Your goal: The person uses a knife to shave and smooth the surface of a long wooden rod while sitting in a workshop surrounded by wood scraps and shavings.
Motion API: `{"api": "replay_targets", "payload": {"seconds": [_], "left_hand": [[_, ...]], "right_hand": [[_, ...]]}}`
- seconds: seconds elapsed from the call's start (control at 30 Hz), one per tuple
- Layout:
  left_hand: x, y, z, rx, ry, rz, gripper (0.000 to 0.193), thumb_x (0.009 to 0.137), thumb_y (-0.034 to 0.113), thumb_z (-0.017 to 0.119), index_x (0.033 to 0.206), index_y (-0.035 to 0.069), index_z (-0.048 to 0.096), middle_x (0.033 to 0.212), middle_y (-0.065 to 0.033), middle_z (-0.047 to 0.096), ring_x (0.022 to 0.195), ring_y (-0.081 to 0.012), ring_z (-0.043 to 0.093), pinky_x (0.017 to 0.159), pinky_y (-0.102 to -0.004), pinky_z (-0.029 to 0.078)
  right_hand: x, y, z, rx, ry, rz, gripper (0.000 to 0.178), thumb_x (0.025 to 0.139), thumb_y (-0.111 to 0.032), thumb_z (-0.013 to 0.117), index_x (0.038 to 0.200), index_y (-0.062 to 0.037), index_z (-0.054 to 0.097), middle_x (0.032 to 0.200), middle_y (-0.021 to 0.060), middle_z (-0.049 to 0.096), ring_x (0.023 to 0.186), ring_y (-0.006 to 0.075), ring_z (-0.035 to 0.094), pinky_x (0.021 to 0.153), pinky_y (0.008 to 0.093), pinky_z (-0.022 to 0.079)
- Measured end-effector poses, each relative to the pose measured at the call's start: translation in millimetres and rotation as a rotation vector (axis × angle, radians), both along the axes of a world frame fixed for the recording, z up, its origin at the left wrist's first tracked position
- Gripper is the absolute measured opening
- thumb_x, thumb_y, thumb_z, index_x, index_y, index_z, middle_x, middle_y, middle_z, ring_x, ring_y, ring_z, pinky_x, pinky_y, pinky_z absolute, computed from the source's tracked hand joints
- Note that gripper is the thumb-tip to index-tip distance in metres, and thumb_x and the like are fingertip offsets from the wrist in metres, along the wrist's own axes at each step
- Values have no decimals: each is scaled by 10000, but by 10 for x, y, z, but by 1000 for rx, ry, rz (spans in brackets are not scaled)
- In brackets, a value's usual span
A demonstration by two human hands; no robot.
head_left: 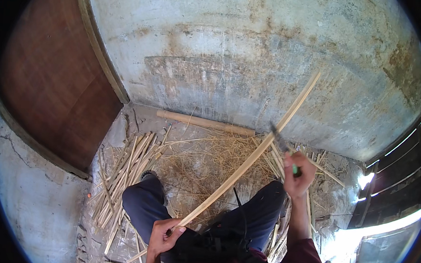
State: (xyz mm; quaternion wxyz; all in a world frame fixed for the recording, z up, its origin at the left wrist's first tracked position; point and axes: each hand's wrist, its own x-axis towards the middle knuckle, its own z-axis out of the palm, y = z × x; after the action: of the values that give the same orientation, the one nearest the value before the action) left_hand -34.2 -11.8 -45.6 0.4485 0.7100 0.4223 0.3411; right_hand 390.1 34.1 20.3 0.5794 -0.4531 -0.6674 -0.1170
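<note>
A long, pale bamboo strip (245, 166) slants from my lap up to the right, toward the wall. My left hand (165, 236) is closed around its near end, thumb on top. Farther along, at the right, my right hand (298, 174) grips a knife (280, 139) by its green handle. The dark blade, somewhat blurred, lies across or right beside the strip; I cannot tell whether it cuts into it. The strip's far part stretches on past the blade.
Many split bamboo strips (131, 168) lie piled on the floor at the left, with more at the right. Thin shavings (209, 155) cover the floor between my legs. A thick bamboo pole (206, 123) rests along the stained wall (233, 56). A brown door (56, 71) stands at the left.
</note>
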Motion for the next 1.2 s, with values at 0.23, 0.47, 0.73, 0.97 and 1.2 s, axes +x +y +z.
{"api": "replay_targets", "payload": {"seconds": [0.23, 0.47, 0.73, 0.97, 1.2], "left_hand": [[103, 7, -50, -7, 11, 27, 215, 983, 91, 783, 1173, -7, 805, 840, -91, 758, 637, -116, 585, 575, -291, 409], [319, 87, 113, -19, 32, 77, 217, 960, 91, 819, 1137, -27, 774, 863, -142, 751, 679, -210, 677, 646, -338, 514], [539, 172, 401, 67, -4, 85, 253, 982, 26, 771, 1229, -29, 765, 892, -125, 698, 737, -178, 647, 657, -316, 495], [694, 181, 458, 86, -55, 175, 291, 970, 15, 789, 1260, 9, 810, 855, -19, 655, 669, -51, 489, 564, -243, 336], [734, 185, 391, 28, -90, 207, 348, 930, 41, 854, 1276, 37, 818, 855, -33, 676, 692, -75, 560, 584, -247, 409]], "right_hand": [[-216, -64, -82, -77, 50, 140, 144, 896, 41, 781, 981, -59, 721, 763, 65, 698, 565, 176, 645, 470, 344, 450], [-713, -127, -213, -319, -84, 325, 228, 868, -62, 840, 1077, -117, 766, 745, 45, 662, 544, 213, 649, 476, 377, 485], [-801, -115, -246, -357, -80, 300, 207, 907, -91, 837, 1102, -123, 776, 753, 38, 659, 549, 228, 655, 477, 372, 483], [-926, -210, -271, -364, -75, 314, 184, 921, -108, 843, 1093, -121, 780, 763, 30, 660, 533, 216, 643, 469, 368, 479], [-997, -281, -331, -373, -132, 327, 159, 911, -102, 852, 1050, -123, 775, 754, 28, 654, 518, 201, 630, 463, 367, 475]]}}
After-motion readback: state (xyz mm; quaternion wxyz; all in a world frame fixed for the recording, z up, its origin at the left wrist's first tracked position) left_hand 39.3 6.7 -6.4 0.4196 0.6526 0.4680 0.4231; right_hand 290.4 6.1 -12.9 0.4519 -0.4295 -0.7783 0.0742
